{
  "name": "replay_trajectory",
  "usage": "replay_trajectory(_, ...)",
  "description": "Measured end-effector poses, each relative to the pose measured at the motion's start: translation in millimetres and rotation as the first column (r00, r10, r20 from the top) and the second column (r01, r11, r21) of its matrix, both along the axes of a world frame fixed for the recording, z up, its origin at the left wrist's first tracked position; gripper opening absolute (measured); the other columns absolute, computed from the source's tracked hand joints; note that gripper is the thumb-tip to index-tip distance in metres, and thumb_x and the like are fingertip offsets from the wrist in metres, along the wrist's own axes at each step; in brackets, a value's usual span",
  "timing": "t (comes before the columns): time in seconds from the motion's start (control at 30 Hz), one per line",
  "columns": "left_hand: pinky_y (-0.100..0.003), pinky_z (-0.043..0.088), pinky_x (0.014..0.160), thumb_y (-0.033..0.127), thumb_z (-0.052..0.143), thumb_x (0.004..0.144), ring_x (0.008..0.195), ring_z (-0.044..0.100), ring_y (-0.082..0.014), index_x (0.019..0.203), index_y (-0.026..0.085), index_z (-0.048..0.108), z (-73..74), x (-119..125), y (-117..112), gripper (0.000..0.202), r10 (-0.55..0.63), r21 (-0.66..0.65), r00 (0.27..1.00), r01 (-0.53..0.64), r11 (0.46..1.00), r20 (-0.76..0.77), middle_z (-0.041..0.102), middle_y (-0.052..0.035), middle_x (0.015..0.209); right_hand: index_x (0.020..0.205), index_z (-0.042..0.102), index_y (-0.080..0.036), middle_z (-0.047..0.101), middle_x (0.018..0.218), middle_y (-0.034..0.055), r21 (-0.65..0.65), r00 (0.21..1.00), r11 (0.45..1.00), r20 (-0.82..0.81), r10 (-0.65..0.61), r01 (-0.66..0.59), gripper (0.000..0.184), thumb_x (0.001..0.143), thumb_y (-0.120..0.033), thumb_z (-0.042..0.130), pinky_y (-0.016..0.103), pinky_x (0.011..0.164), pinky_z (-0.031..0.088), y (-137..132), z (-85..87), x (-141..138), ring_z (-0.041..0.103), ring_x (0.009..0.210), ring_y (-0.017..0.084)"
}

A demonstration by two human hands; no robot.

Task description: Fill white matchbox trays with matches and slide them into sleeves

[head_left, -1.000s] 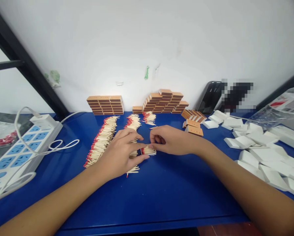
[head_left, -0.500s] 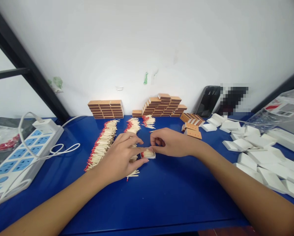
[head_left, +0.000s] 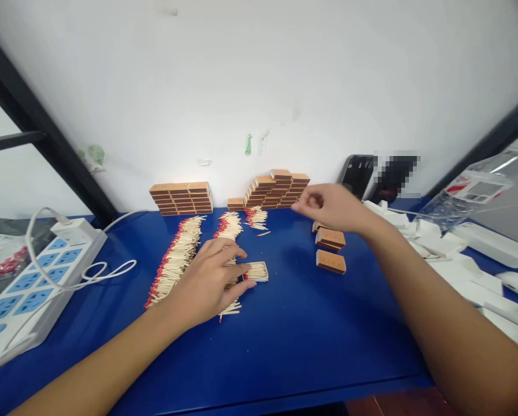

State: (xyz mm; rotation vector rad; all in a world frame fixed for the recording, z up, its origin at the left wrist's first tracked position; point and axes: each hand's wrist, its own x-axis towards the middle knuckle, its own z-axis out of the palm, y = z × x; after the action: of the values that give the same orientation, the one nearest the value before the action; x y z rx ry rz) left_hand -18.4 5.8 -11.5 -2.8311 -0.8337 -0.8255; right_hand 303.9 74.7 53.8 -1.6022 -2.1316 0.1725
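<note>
My left hand [head_left: 209, 280] rests on the blue table [head_left: 293, 341], thumb and forefinger pinching the left end of a small white tray packed with matches [head_left: 258, 271]. Under and behind that hand lie rows of loose red-tipped matches [head_left: 176, 257], with a second row [head_left: 229, 226] beside them. My right hand [head_left: 328, 207] hovers in the air over the loose brown matchbox sleeves [head_left: 330, 261], its fingers curled, and nothing shows in them. One single match [head_left: 264, 233] lies apart near the back.
Two stacks of brown matchboxes [head_left: 181, 198] [head_left: 276, 190] stand against the white wall. Several empty white trays [head_left: 458, 266] are heaped at the right. A power strip with a white cable [head_left: 25, 277] lies at the left, and a dark phone [head_left: 354, 173] leans on the wall.
My right hand has let go of the filled tray and risen back and to the right, above the brown sleeves. My left hand stays on the tray.
</note>
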Motion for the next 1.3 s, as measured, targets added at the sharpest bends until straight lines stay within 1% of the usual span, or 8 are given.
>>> replay_trajectory(0.1, -0.049, 0.053, 0.102, 0.037, 0.070, 0.101, 0.118, 0.064, -0.0293, 0.114, 0.019, 0.079, 0.1, 0.6, 0.0, 0.024, 0.013, 0.039, 1.000, -0.013, 0.999, 0.004, 0.075, -0.0109, 0.117, 0.081, 0.067, -0.021, 0.070, 0.075, 0.0060, 0.153, 0.935, 0.935, 0.113, -0.337, 0.319, 0.024, 0.091, -0.043, 0.064, 0.032, 0.062, 0.036, 15.6, -0.8, 35.0, 0.060, 0.069, 0.021)
replay_trajectory(0.17, -0.050, 0.053, 0.102, 0.038, 0.071, 0.100, 0.117, 0.064, -0.0297, 0.119, 0.018, 0.077, 0.2, 0.9, 0.4, 0.029, 0.030, 0.054, 1.000, -0.031, 0.998, 0.006, 0.076, -0.0116, 0.117, 0.081, 0.068, -0.022, 0.073, 0.077, 0.0077, 0.123, 0.886, 0.905, 0.185, -0.425, 0.408, 0.025, 0.092, -0.044, 0.064, 0.033, 0.061, 0.036, 22.8, -6.2, 50.1, 0.063, 0.073, 0.023)
replay_trajectory(0.37, -0.060, 0.049, 0.108, 0.046, 0.073, 0.097, 0.125, 0.060, -0.0361, 0.123, 0.016, 0.076, -1.8, -0.6, 2.7, 0.040, 0.110, 0.048, 0.994, -0.109, 0.993, -0.018, 0.074, -0.0142, 0.125, 0.085, 0.075, -0.021, 0.078, 0.089, 0.0112, 0.008, 0.851, 0.903, 0.332, -0.407, 0.429, 0.035, 0.088, -0.055, 0.069, 0.033, 0.064, 0.041, 32.9, -25.8, 53.9, 0.070, 0.082, 0.027)
replay_trajectory(0.6, -0.060, 0.049, 0.111, 0.044, 0.075, 0.095, 0.128, 0.060, -0.0352, 0.107, 0.019, 0.080, -3.4, -0.4, 2.9, 0.028, 0.124, -0.019, 0.992, -0.124, 0.992, -0.030, 0.074, -0.0121, 0.126, 0.089, 0.076, -0.020, 0.079, 0.095, 0.0132, 0.016, 0.822, 0.901, 0.403, -0.403, 0.434, 0.031, 0.087, -0.051, 0.071, 0.034, 0.063, 0.040, 37.1, -30.7, 50.9, 0.072, 0.088, 0.029)
replay_trajectory(0.9, -0.057, 0.051, 0.110, 0.043, 0.080, 0.091, 0.125, 0.063, -0.0328, 0.103, 0.022, 0.078, -0.4, -0.2, 3.2, 0.024, 0.098, -0.042, 0.995, -0.097, 0.994, 0.035, 0.076, -0.0093, 0.121, 0.077, 0.071, -0.022, 0.077, 0.083, 0.0096, -0.060, 0.879, 0.930, 0.351, -0.321, 0.364, 0.019, 0.082, -0.040, 0.073, 0.032, 0.061, 0.040, 36.4, -28.7, 51.6, 0.069, 0.078, 0.025)
replay_trajectory(1.03, -0.054, 0.053, 0.106, 0.041, 0.082, 0.091, 0.119, 0.065, -0.0313, 0.104, 0.021, 0.077, 2.3, -0.8, 4.3, 0.024, 0.117, -0.015, 0.987, -0.116, 0.993, 0.111, 0.078, -0.0088, 0.116, 0.079, 0.068, -0.021, 0.074, 0.080, 0.0074, -0.006, 0.926, 0.964, 0.280, -0.255, 0.267, 0.022, 0.086, -0.042, 0.071, 0.032, 0.060, 0.038, 29.8, -17.4, 45.3, 0.065, 0.073, 0.022)
replay_trajectory(1.2, -0.052, 0.056, 0.102, 0.039, 0.082, 0.090, 0.110, 0.067, -0.0288, 0.105, 0.021, 0.076, 7.6, -3.1, 8.1, 0.024, 0.167, 0.022, 0.963, -0.176, 0.984, 0.212, 0.079, -0.0072, 0.107, 0.087, 0.065, -0.021, 0.073, 0.086, 0.0059, 0.036, 0.973, 0.999, 0.228, 0.022, -0.031, 0.022, 0.088, -0.042, 0.073, 0.031, 0.064, 0.038, 10.1, -9.8, 4.4, 0.062, 0.075, 0.020)
replay_trajectory(1.3, -0.051, 0.057, 0.099, 0.040, 0.081, 0.091, 0.105, 0.066, -0.0282, 0.104, 0.020, 0.076, 9.2, -4.3, 10.5, 0.025, 0.192, 0.041, 0.955, -0.207, 0.978, 0.227, 0.079, -0.0071, 0.103, 0.088, 0.064, -0.021, 0.072, 0.090, 0.0055, -0.101, 0.946, 0.983, 0.271, 0.176, -0.154, 0.020, 0.085, -0.036, 0.078, 0.031, 0.065, 0.036, -1.8, -14.1, -23.7, 0.061, 0.080, 0.021)
